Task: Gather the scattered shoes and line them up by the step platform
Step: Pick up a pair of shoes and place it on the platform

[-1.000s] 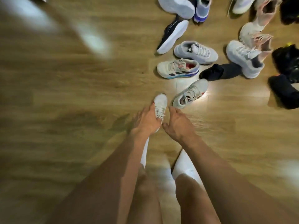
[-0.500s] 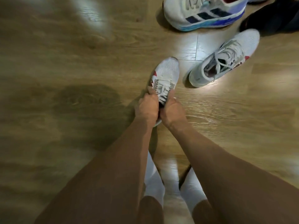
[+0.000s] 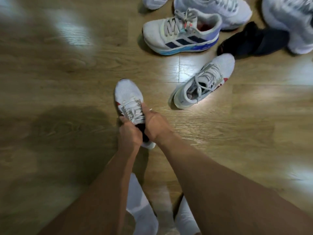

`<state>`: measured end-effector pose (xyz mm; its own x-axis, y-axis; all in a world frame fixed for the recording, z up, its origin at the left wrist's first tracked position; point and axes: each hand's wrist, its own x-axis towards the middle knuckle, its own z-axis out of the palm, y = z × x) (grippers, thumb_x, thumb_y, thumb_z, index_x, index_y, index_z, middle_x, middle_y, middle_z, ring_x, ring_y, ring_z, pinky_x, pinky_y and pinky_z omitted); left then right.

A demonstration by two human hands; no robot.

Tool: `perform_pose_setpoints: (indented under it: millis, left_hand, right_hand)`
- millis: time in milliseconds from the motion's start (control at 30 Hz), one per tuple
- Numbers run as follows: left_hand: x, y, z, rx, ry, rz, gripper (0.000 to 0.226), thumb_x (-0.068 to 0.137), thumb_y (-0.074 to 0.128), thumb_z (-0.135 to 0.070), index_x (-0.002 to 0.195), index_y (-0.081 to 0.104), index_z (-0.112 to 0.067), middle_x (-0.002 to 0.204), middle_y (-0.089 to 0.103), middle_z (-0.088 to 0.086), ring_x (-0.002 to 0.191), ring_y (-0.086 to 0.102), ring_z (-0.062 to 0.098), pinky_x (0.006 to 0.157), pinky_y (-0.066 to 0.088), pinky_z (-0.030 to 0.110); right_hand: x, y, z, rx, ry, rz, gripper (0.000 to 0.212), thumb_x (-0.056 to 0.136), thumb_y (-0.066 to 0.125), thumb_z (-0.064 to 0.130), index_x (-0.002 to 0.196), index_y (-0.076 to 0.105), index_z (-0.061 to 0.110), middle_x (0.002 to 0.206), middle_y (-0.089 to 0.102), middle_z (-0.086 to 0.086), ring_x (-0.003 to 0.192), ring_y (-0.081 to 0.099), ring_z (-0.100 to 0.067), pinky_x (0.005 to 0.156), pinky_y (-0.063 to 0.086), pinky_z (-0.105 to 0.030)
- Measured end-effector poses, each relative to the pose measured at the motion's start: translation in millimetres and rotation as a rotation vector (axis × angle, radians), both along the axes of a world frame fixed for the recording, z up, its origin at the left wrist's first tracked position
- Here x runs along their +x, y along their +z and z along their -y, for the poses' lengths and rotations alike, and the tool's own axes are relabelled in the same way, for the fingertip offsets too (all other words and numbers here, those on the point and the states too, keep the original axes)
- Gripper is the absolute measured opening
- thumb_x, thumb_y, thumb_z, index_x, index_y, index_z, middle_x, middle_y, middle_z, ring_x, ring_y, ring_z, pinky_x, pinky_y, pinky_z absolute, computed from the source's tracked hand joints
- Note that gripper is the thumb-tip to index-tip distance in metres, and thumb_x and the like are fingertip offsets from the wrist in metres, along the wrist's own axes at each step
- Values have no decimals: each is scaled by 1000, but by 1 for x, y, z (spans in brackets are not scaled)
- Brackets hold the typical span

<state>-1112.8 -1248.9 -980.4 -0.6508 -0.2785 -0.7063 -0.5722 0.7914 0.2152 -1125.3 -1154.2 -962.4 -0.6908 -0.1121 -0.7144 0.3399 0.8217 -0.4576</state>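
A white knit sneaker with red marks (image 3: pixel 128 95) lies on the wooden floor, toe pointing away from me. My left hand (image 3: pixel 129 134) grips its collar on the left side and my right hand (image 3: pixel 155 125) grips the right side by the laces. Its heel is mostly hidden behind my hands. The matching white sneaker (image 3: pixel 205 82) lies on the floor up and to the right, apart from my hands.
A white sneaker with dark stripes and a blue sole (image 3: pixel 181 33) sits further back. Behind it are pale grey sneakers (image 3: pixel 220 7), a large pale grey shoe (image 3: pixel 291 19) and a black shoe (image 3: pixel 254 42). My white socks (image 3: pixel 140 212) show below. Bare wooden floor (image 3: pixel 50 82) spreads left.
Both hands closed round the white sneaker's collar. My head dropped lower towards the floor, so the shoes look larger.
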Motion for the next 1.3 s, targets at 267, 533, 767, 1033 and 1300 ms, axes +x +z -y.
perform_pose_setpoints:
  millis: [267, 533, 767, 1033, 1300]
  left_hand:
    - [-38, 54, -105, 264, -432, -348, 50, 98, 42, -16, 146, 31, -15, 150, 36, 6, 136, 36, 22, 109, 31, 34]
    - [-94, -9, -182, 119, -527, -119, 30, 89, 50, -14, 118, 58, -17, 115, 64, 11, 101, 59, 31, 76, 43, 34]
    - [-26, 17, -144, 174, -214, -88, 31, 88, 56, -6, 118, 57, -14, 111, 64, 9, 99, 60, 27, 76, 45, 32]
    - [16, 25, -75, 89, 112, -97, 30, 89, 62, -18, 118, 60, -12, 112, 67, 13, 107, 61, 31, 88, 48, 37]
    - [30, 25, 4, 197, 115, -426, 24, 85, 66, -26, 107, 64, -16, 95, 68, 3, 88, 64, 22, 81, 53, 42]
  right_hand:
    - [5, 23, -88, 96, -985, -45, 30, 94, 47, 20, 116, 55, 2, 114, 63, -16, 107, 58, -31, 81, 40, -27]
    - [-36, -32, -156, -9, -1146, 124, 44, 71, 60, 21, 113, 59, 7, 107, 68, -14, 100, 65, -33, 86, 56, -43]
    - [-8, -17, -138, 207, -679, 33, 29, 87, 59, 18, 113, 57, 5, 111, 65, -13, 104, 61, -30, 76, 46, -27]
    - [-6, -8, -74, 150, -220, 29, 40, 83, 63, 23, 120, 50, 12, 111, 63, -15, 102, 59, -35, 75, 43, -31]
    - [7, -18, -56, 196, -142, 25, 44, 87, 59, 20, 127, 43, 12, 108, 64, -17, 99, 59, -36, 76, 43, -35]
